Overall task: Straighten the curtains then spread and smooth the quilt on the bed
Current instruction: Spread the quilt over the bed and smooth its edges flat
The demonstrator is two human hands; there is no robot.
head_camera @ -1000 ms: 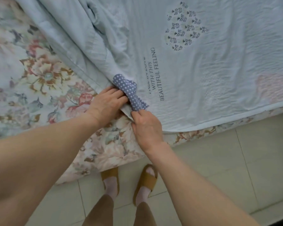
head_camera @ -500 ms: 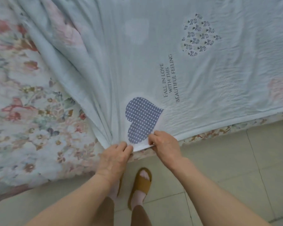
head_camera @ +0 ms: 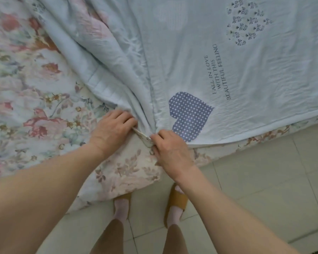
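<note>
Both hands pinch the quilt [head_camera: 200,52] at its bunched corner: left hand [head_camera: 112,129] at 9 o'clock of the folds, right hand [head_camera: 170,149] at 5. The quilt spreads toward 1 o'clock over the floral bed [head_camera: 26,92].

Floral bedsheet [head_camera: 31,99] covers the mattress, draping over its edge. Pale tiled floor [head_camera: 261,189] below. Tan slippers [head_camera: 176,200] over light socks [head_camera: 173,215], brown trouser legs [head_camera: 108,239].

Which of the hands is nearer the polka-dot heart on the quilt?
Right. The right hand grips the quilt edge just below-left of the polka-dot heart; the left hand sits farther left, past the bunched folds.
</note>
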